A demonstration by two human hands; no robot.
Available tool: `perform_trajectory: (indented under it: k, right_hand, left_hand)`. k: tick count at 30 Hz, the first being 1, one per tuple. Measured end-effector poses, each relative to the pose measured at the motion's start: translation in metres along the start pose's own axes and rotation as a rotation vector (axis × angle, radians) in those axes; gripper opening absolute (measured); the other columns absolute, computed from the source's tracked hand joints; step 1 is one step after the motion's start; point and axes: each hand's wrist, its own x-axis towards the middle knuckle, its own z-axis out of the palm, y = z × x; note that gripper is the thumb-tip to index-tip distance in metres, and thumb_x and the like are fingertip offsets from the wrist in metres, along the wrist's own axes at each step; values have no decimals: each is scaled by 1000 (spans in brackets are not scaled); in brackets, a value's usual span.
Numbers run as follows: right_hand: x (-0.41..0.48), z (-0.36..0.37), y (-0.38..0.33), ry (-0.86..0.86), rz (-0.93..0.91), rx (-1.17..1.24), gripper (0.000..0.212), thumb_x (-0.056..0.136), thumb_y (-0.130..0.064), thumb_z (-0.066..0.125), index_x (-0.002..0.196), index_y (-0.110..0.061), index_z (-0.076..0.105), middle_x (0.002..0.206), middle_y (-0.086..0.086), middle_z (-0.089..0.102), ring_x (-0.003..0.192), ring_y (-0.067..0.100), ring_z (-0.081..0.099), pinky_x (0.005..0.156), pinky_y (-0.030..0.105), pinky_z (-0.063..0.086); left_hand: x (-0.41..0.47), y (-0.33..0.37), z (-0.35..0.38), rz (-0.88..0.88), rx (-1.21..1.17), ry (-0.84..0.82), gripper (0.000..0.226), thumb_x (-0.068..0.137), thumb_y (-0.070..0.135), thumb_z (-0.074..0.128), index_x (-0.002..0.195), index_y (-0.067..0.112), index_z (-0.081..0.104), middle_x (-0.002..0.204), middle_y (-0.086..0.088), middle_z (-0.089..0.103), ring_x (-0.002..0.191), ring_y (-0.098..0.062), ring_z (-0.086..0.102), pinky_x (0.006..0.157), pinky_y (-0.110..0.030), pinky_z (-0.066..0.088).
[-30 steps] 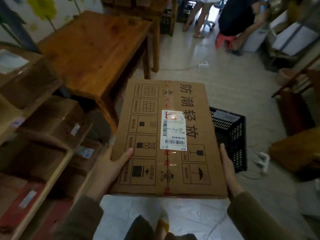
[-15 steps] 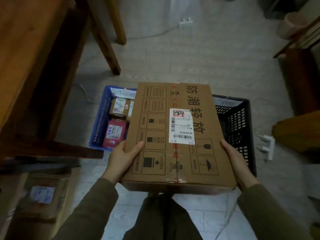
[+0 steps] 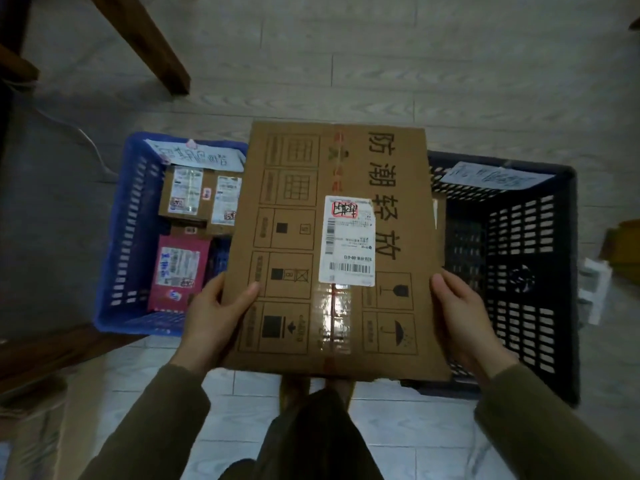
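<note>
a: how did the grips sit on it?

b: both were closed round the cardboard box (image 3: 332, 251), one on each long side near the end closest to the person. the left grip (image 3: 211, 323) had its thumb lying on the printed top face and its fingers tucked under the edge. the right grip (image 3: 464, 323) clasped the opposite edge the same way, thumb on top (the fingers beneath were hidden).

a: and the box itself?

b: it was held in the air, roughly flat, with the white shipping label (image 3: 348, 240) facing up. in the head view it hung over the gap between two crates and covered part of each.

a: what was under it?

b: a blue crate (image 3: 114, 237) stood on the left, holding a pink parcel (image 3: 178, 271) and brown parcels (image 3: 183, 195), with a handwritten paper note (image 3: 197, 155) on its far rim. a black crate (image 3: 561, 271) stood on the right. both were on the pale tiled floor (image 3: 415, 81).

a: the room?

b: dim. a wooden table leg (image 3: 149, 39) slanted across the floor at the upper left.
</note>
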Motion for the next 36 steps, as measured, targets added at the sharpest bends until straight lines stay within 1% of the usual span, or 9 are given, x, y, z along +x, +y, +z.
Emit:
perform_trajectory:
  k: [3,8,12,14,18,23,25,28,36]
  right_hand:
    - [22,16,4,33,-5,-20,24,100,-27,36,116,-27,53,92,-1,64,87,16,61,72,33,49]
    - [52,44,18,84,-6,-178,34,101,-25,32,126,-13,50,112,8,61,106,25,57,95,40,45]
    - [77,60,27,141,-76,-366,30,100,-23,35,121,-6,49,112,10,59,105,25,56,93,39,45]
    - [87,63,29,147,-122,-435,30,99,-21,40,122,-5,48,110,9,58,103,23,55,88,33,44]
    - [106,70,33,154,-196,-492,36,97,-17,42,130,-3,42,124,15,56,116,30,52,97,39,43]
    - [119,75,56,141,-267,-582,49,98,-18,41,145,-9,27,143,13,41,131,26,40,106,38,34]
    - [121,75,66,157,-281,-614,48,99,-18,40,144,-9,29,143,13,39,131,25,39,108,37,33]
    - [130,77,72,154,-278,-674,45,99,-17,40,142,-8,34,142,14,40,130,26,39,107,33,31]
    - [144,84,81,182,-287,-744,38,96,-12,42,132,-3,48,134,19,48,124,31,45,106,38,37]
  left_hand:
    - [20,2,7,-9,-48,35,32,88,25,57,120,25,49,97,5,59,89,-16,61,69,-30,49]
    - [58,-11,14,28,109,139,27,85,35,60,111,29,55,108,-2,62,101,-25,61,91,-49,49]
    - [89,-22,23,19,236,194,47,74,54,58,113,28,57,111,-4,62,102,-26,60,90,-51,50]
    - [99,-27,29,47,283,206,45,79,46,59,116,20,58,110,-7,64,102,-27,61,90,-50,50]
    - [115,-35,43,131,400,263,48,87,33,61,127,9,53,121,-11,60,110,-28,56,93,-39,46]
    - [123,-59,55,236,495,279,50,89,31,57,133,7,47,128,-14,54,118,-28,50,98,-46,44]
    - [124,-68,59,269,528,271,45,91,29,56,130,8,50,127,-15,52,119,-28,48,100,-46,42]
    - [127,-75,66,289,623,285,37,93,27,52,125,9,54,131,-17,49,119,-30,43,97,-35,35]
    - [129,-74,78,293,834,244,33,99,23,39,125,9,52,138,-25,39,124,-35,38,99,-41,37]
